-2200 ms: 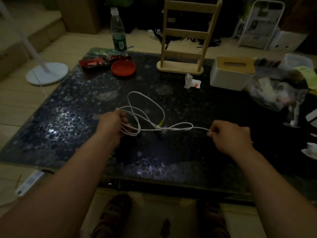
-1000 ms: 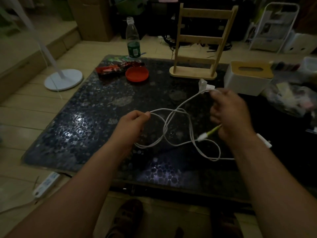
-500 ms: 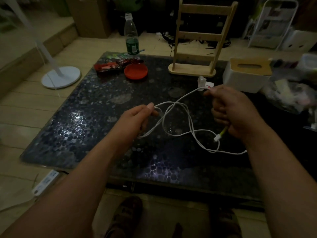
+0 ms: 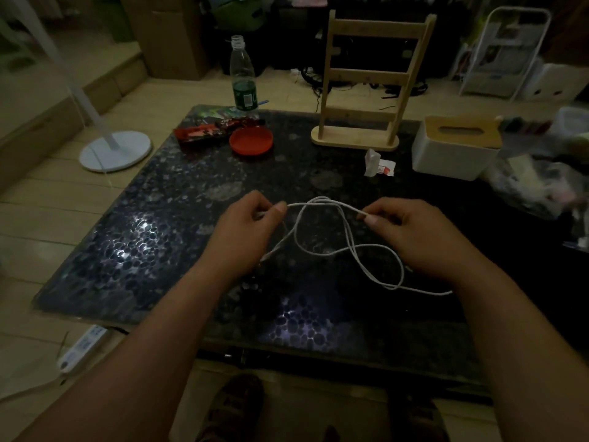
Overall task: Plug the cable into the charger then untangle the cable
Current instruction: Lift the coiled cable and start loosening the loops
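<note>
The white cable [image 4: 322, 232] is pinched at two points: between thumb and forefinger of the left hand [image 4: 245, 232], and between thumb and fingertips of the right hand [image 4: 414, 234], so that a short span is held taut above the dark table [image 4: 153, 237]. Half a second earlier the right hand was raised and closed higher up toward the wooden rack [image 4: 366, 90], with the green-tipped plug dangling beside it; it has since been lowered and brought level with the left hand. The plug is no longer seen, and it is probably hidden under the right hand, though the dim light leaves this uncertain. Below the taut span, crossing loops hang and rest on the table on the near side of the rack, and a tail is trailed off under the right forearm. No charger can be made out. The untangling is judged to be under way, with the crossings not yet cleared.
</note>
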